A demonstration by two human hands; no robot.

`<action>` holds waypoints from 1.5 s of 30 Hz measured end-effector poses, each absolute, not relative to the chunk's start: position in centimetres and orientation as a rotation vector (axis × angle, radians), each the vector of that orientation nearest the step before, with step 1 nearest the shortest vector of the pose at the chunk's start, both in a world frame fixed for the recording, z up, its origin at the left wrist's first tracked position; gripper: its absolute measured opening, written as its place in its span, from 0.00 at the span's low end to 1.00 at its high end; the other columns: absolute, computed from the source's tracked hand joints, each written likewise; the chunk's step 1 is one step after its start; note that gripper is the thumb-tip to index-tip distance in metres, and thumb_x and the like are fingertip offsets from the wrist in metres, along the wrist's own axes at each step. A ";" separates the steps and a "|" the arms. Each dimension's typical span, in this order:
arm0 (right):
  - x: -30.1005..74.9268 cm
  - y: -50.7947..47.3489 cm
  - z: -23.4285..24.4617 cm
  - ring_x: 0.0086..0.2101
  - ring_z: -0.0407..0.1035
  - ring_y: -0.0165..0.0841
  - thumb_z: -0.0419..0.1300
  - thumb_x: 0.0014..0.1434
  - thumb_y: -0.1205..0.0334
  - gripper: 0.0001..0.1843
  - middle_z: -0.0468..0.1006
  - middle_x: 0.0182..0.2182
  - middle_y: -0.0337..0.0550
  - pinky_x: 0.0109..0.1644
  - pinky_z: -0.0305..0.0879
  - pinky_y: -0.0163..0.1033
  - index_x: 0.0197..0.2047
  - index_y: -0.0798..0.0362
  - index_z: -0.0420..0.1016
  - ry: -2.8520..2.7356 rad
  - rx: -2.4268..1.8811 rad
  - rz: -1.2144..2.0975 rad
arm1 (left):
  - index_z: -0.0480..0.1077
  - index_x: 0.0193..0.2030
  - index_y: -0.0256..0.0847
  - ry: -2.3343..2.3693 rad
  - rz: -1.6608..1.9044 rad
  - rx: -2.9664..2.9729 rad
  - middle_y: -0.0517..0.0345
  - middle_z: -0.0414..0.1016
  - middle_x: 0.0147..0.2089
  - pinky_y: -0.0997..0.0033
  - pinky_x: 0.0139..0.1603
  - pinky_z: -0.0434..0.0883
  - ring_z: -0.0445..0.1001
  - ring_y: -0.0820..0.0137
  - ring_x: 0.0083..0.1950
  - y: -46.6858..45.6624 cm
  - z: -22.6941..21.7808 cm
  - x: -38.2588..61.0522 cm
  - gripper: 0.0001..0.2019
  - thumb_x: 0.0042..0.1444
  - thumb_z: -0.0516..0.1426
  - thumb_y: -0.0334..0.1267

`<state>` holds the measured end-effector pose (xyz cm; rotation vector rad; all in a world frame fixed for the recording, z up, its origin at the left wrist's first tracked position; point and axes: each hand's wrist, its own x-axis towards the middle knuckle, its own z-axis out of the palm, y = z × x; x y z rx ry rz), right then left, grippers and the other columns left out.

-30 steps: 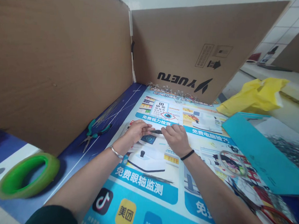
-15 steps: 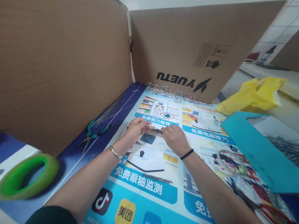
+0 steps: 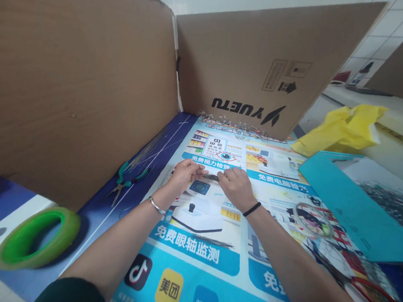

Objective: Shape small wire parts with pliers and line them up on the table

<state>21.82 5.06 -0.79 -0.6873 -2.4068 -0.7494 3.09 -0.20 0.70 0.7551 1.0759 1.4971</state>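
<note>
My left hand (image 3: 185, 175) and my right hand (image 3: 235, 186) meet over a printed poster (image 3: 194, 256) on the table. Both pinch the ends of a small dark thin piece (image 3: 211, 176) held between them, just above the poster. The left wrist wears a silver bangle, the right a black band. What the piece is I cannot make out. A thin bundle of dark wires (image 3: 212, 240) lies on the poster nearer to me.
Cardboard walls (image 3: 75, 78) stand left and behind. Green-handled pliers (image 3: 127, 179) lie to the left, a green tape roll (image 3: 32, 242) at near left. At the right are a teal folder (image 3: 349, 207), a yellow bag (image 3: 344, 129), a clear tape ring (image 3: 312, 219) and red-handled scissors (image 3: 367, 287).
Both hands stay pinched on the small dark piece in about the same spot, with only slight finger shifts.
</note>
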 end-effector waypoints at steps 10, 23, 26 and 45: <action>21.8 5.1 -0.9 0.33 0.54 0.33 0.51 0.61 0.65 0.08 0.68 0.28 0.43 0.38 0.46 0.42 0.34 0.53 0.71 -2.396 -0.693 -0.747 | 0.57 0.26 0.37 1.104 1.495 0.728 0.51 0.74 0.35 0.70 0.34 0.70 0.77 0.66 0.35 -0.2 1.0 3.2 0.11 0.48 0.58 0.34; 21.8 5.0 -0.7 0.32 0.54 0.33 0.52 0.61 0.65 0.07 0.67 0.26 0.41 0.38 0.45 0.41 0.32 0.52 0.70 -2.415 -0.694 -0.726 | 0.57 0.25 0.37 1.143 1.522 0.753 0.52 0.74 0.33 0.67 0.37 0.71 0.77 0.66 0.35 -0.2 1.0 3.3 0.11 0.48 0.58 0.35; 21.7 5.0 -0.8 0.32 0.55 0.33 0.53 0.60 0.64 0.07 0.67 0.25 0.41 0.37 0.45 0.40 0.31 0.53 0.70 -2.420 -0.705 -0.684 | 0.58 0.25 0.37 1.149 1.544 0.743 0.53 0.74 0.32 0.67 0.38 0.72 0.77 0.67 0.34 -0.1 1.0 3.4 0.11 0.47 0.59 0.34; 21.5 5.2 -1.5 0.33 0.66 0.31 0.55 0.59 0.58 0.08 0.75 0.29 0.41 0.36 0.55 0.34 0.34 0.52 0.73 -2.581 -0.931 -0.224 | 0.59 0.27 0.36 1.092 1.556 0.918 0.53 0.74 0.36 0.64 0.43 0.71 0.77 0.68 0.37 -0.2 1.4 3.0 0.11 0.48 0.59 0.37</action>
